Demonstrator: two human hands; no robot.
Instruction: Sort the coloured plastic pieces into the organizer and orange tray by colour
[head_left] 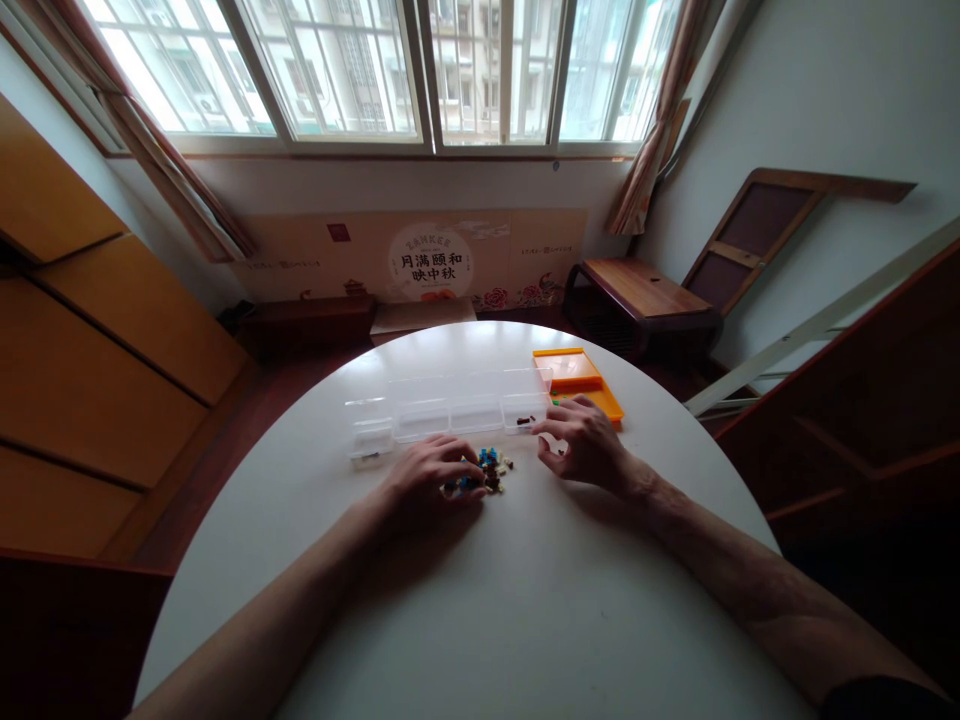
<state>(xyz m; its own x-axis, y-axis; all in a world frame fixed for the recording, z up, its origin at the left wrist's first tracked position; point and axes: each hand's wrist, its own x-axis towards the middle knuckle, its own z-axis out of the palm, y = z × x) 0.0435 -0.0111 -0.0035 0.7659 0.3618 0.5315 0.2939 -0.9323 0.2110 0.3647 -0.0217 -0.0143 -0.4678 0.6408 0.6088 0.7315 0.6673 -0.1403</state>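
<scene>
Small pieces (484, 472): loose heap, mixed blue, brown and pale bits, on white round table (525, 600) approx. centre, just in front of clear organiser box (450, 405). Indiv. shapes too small to tell.

Left hand (431, 475): palm down on table, fingers curled over left edge of heap, tips touching pieces. Possibly pinching one, but cannot tell whether anything is actually gripped.

Right hand (589, 445): just right of heap, near but apart from it. Thumb and forefinger drawn close, tips at right end of organiser box's front row; other fingers loosely bent. Nothing visible between the tips; grip state unclear at this res.

Clear organiser box: long, transparent, several compartments in a row, lid open and laid back toward window. Right-hand compartment w/ a few dark bits (525, 420); far-left compartment w/ a small dark item (367, 456). Middle compartments look bare.

Orange tray (581, 383): flat, rectangular, behind right hand, touching or just beside right end of box.

Surroundings: low wooden bench (637, 290) beyond table, right; printed cardboard panel (420, 262) w/ round logo against wall under window (375, 70); wooden cabinets (97, 330) at left; framed board (757, 235) leaning on right wall.
</scene>
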